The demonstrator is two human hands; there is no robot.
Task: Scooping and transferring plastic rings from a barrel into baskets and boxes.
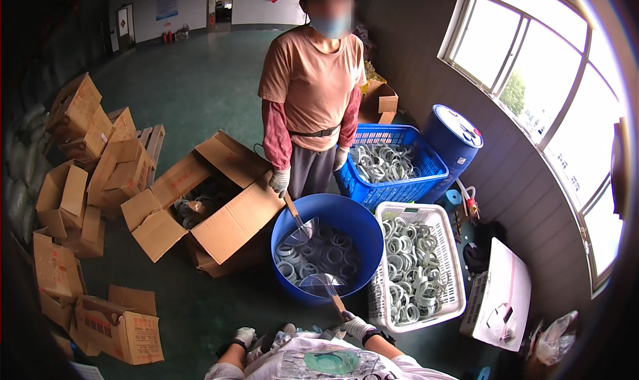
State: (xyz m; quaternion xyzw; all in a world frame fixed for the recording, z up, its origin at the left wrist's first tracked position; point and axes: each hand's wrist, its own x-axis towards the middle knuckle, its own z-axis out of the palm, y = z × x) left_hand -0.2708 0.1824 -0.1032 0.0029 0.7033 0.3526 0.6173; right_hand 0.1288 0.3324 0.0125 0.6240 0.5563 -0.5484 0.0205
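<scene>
In a white glove, my right hand (357,325) is closed round the wooden handle of a mesh skimmer (321,285). Its round, see-through head reaches over the near rim of a round blue tub (377,237). Many pale rings (333,255) lie in the tub. My left hand (245,337), also gloved, hangs low beside my body, away from the tub; its fingers are too small to read. Across the tub stands a co-worker, whose gloved hand (280,181) grips a second skimmer (303,232) with its head inside the far side.
A white basket (454,267) full of rings stands right of the tub. Behind it are a blue basket (432,180) with rings and a blue barrel (452,143). An open carton (229,237) stands left; several cartons (120,327) line the far left. A white box (509,290) sits by the wall.
</scene>
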